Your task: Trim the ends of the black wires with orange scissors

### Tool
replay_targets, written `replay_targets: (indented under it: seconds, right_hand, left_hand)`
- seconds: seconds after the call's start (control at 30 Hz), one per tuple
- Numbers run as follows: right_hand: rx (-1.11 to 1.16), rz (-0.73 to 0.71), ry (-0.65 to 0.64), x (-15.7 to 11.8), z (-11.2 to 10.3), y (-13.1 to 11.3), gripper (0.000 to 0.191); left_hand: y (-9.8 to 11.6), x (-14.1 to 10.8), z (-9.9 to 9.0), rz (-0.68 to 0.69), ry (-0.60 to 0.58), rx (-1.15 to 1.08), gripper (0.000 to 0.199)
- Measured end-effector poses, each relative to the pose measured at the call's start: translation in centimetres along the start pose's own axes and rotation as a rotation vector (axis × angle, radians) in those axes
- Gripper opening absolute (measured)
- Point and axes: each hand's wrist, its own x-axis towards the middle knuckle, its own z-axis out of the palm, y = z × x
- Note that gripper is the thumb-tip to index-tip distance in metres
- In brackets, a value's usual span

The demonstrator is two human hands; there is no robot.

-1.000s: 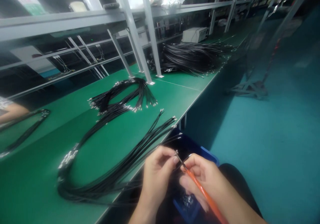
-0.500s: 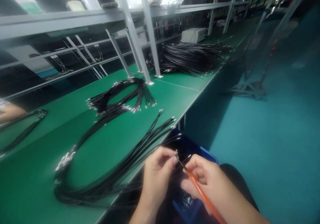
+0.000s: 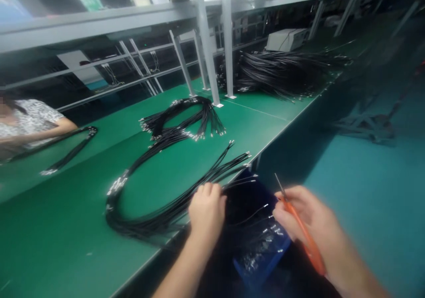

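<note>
My left hand [image 3: 207,207] rests with curled fingers on the black cables [image 3: 166,220] at the table's edge; what its fingers grip is hidden. My right hand [image 3: 303,218] is closed around an orange-handled tool [image 3: 305,238], whose thin metal tip points up and to the left. The cables curve in a loop over the green table [image 3: 162,187], with silvery connectors at their ends. Below and between my hands is a blue bin [image 3: 262,262] with small shiny pieces and a few cable ends.
Another cable bundle [image 3: 186,121] lies farther back, and a large pile [image 3: 282,72] sits beyond the white posts [image 3: 229,45]. At the left, a person [image 3: 36,121] in a patterned top has their arms by a looped bundle [image 3: 78,147]. A shelf [image 3: 99,25] crosses above.
My left hand has left the tool tip and moved onto the cables. My right hand has moved right with the tool. The view has shifted left, showing more of the person.
</note>
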Motion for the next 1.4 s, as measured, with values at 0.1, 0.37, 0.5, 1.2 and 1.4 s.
replay_targets:
  seconds: [0.1, 0.37, 0.5, 1.2, 1.4]
  right_hand:
    - [0.101, 0.004, -0.009, -0.1, 0.5, -0.3, 0.034]
    - [0.379, -0.133, 0.099, 0.8, -0.4, -0.3, 0.033]
    - [0.467, -0.176, 0.126, 0.9, -0.3, 0.2, 0.032]
    - [0.631, -0.093, 0.021, 0.5, 3.3, 0.4, 0.032]
    - [0.627, -0.081, 0.004, 0.5, 3.6, 0.3, 0.03]
  left_hand:
    - [-2.3, 0.6, 0.0, -0.012, -0.018, 0.153, 0.012]
    - [0.9, 2.6, -2.4, 0.035, -0.226, -0.227, 0.019]
    - [4.9, 3.1, -4.1, 0.266, -0.262, -0.567, 0.01]
    - [4.5, -0.2, -3.8, -0.088, -0.144, -0.953, 0.013]
    - [4.2, -0.3, -3.6, -0.103, -0.168, -1.009, 0.013]
